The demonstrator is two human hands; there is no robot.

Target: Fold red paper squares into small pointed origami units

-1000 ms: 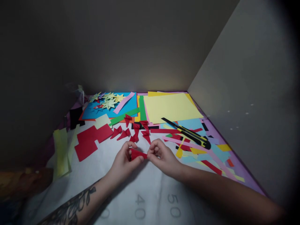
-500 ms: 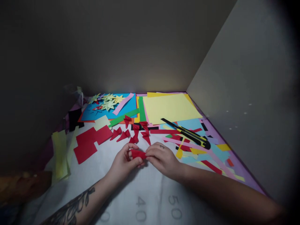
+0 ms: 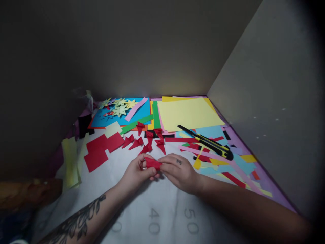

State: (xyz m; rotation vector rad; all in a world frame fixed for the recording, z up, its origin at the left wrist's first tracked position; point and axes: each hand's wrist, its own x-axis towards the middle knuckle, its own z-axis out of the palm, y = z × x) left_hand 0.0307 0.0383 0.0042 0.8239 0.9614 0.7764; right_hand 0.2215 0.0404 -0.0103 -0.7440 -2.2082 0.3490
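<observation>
A small folded piece of red paper (image 3: 153, 164) is held between my two hands above the white sheet. My left hand (image 3: 138, 169) grips its left part, thumb in front and fingers behind. At its right end, my right hand (image 3: 179, 173) pinches the paper between thumb and fingers. Just beyond my hands lie several folded red paper pieces (image 3: 136, 143) with pointed ends. Flat red paper squares (image 3: 95, 154) rest to the left, overlapping below a pale yellow square (image 3: 113, 129).
Folded paper stars (image 3: 120, 110) lie on blue paper (image 3: 142, 117) at the back left. Pale yellow sheets (image 3: 189, 114) are stacked at the back right. A black and yellow utility knife (image 3: 213, 145), blade out, rests over paper scraps. Walls stand behind and at right.
The red paper has turned slightly and shows a broader face between my fingers. Both hands stay on it. The whole view has shifted a little.
</observation>
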